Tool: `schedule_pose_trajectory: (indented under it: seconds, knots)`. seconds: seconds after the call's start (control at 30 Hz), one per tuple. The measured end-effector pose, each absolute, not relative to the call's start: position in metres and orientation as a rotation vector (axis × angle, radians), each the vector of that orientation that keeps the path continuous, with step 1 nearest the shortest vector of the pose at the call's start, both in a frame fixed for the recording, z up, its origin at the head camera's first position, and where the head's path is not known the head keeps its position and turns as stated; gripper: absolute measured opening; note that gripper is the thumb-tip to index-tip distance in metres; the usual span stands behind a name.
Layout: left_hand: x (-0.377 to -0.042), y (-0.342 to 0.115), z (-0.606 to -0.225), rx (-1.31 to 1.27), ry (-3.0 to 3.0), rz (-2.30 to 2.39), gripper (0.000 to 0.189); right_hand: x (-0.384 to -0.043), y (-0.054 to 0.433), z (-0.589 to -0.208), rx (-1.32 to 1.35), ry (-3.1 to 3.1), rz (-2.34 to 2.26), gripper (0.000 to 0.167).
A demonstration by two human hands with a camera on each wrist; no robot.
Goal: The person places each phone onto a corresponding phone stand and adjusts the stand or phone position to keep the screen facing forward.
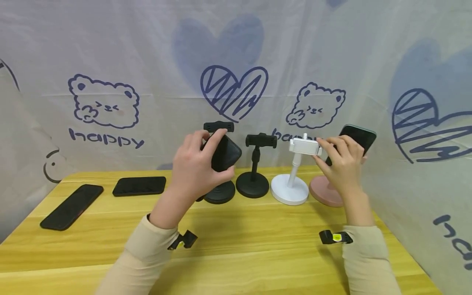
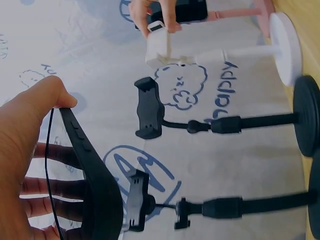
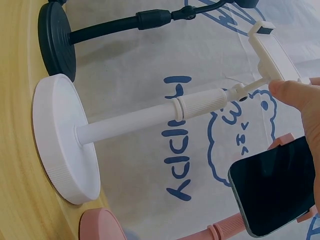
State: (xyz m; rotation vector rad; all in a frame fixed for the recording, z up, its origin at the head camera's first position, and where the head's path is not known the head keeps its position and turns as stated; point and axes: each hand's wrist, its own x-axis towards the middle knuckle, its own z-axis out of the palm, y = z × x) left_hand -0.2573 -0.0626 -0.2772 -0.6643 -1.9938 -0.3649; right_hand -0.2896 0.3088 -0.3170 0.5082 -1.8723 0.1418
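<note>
My left hand [image 1: 193, 166] grips a black phone [image 1: 226, 153] by its edges, thumb on one side and fingers on the other. It is held up in front of a black phone stand [image 1: 220, 193], whose clamp shows just above it. In the left wrist view the phone [image 2: 102, 185] is seen edge-on, apart from that clamp [image 2: 137, 200]. My right hand [image 1: 343, 164] pinches the right end of the clamp of a white phone stand [image 1: 305, 146]; nothing sits in that clamp. Behind the right hand, a phone [image 3: 272, 187] is held in a pink stand [image 3: 227, 230].
A second black stand [image 1: 252, 184] with a bare clamp stands between the first black stand and the white one. Two dark phones, one slanted [image 1: 71, 207] and one sideways [image 1: 139, 186], lie on the wooden table [image 1: 236, 262] at left. A printed curtain [image 1: 158, 82] hangs close behind.
</note>
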Motion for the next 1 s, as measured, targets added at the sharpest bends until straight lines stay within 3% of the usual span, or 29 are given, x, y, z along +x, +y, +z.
schedule_pose_trajectory:
  seconds: [1.0]
  knots:
    - [-0.256,0.018,-0.264,-0.505,-1.995,-0.73,0.069,-0.291,0.307,-0.318,0.531,-1.842,0.187,0.046]
